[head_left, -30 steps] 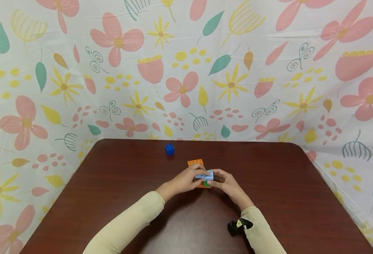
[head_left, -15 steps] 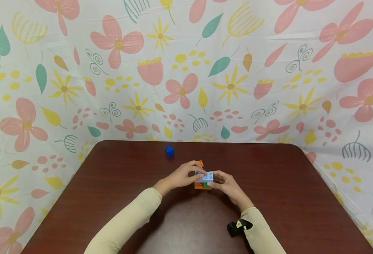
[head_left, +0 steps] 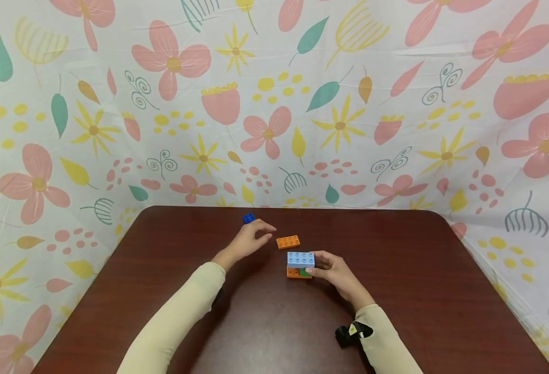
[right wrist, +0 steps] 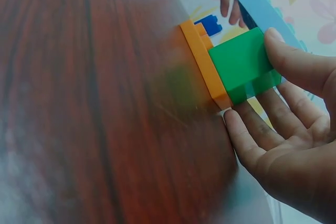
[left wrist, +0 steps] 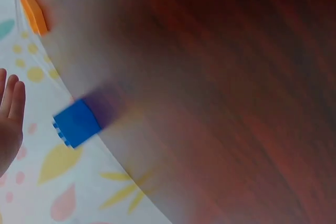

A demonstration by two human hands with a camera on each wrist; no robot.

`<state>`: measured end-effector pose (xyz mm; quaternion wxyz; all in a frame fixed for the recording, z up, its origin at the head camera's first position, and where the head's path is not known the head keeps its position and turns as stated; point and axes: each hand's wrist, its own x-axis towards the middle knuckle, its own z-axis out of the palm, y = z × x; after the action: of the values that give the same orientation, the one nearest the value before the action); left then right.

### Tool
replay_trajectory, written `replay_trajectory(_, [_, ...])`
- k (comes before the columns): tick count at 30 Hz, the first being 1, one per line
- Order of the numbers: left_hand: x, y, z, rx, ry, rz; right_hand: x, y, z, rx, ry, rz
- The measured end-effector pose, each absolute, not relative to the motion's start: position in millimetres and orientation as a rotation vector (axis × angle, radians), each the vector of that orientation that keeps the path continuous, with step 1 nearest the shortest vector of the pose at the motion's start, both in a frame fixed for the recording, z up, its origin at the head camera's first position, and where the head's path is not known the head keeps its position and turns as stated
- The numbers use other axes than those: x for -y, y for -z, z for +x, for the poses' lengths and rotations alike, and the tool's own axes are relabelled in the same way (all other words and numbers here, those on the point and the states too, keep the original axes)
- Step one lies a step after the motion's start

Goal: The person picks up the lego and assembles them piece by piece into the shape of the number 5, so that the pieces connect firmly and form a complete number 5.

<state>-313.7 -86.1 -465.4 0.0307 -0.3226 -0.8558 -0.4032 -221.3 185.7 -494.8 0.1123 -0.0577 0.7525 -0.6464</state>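
In the head view a light blue toy brick [head_left: 300,259] tops a small stack. Under its right end is a green brick [right wrist: 239,69], which stands on an orange flat brick [right wrist: 203,64]. My right hand [head_left: 340,276] holds this stack from the right, thumb on the green brick near the light blue one, with fingers behind. My left hand [head_left: 247,242] holds nothing, its fingers loosely extended above the table. Just beyond it a dark blue brick [head_left: 248,217] is partly hidden in the head view. A loose orange flat brick [head_left: 288,242] lies right of the left hand.
The brown table [head_left: 171,249] carries all the bricks. A floral cloth [head_left: 274,104] hangs behind its far edge. A black wrist device [head_left: 346,335] sits at the right sleeve.
My left hand has let go of the light blue brick and moved left and away, towards the dark blue brick. The loose orange brick is uncovered. The right hand stays on the stack.
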Motion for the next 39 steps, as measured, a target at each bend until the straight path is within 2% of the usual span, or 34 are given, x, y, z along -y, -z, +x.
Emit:
replay_trajectory(19, [110, 466, -344, 2.666, 1.350, -0.422, -187, 496, -222, -2.210, 1.900, -0.147])
replay_trajectory(39, [108, 481, -357, 2.773, 1.244, -0.259, -186, 498, -222, -2.208, 1.898, -0.164])
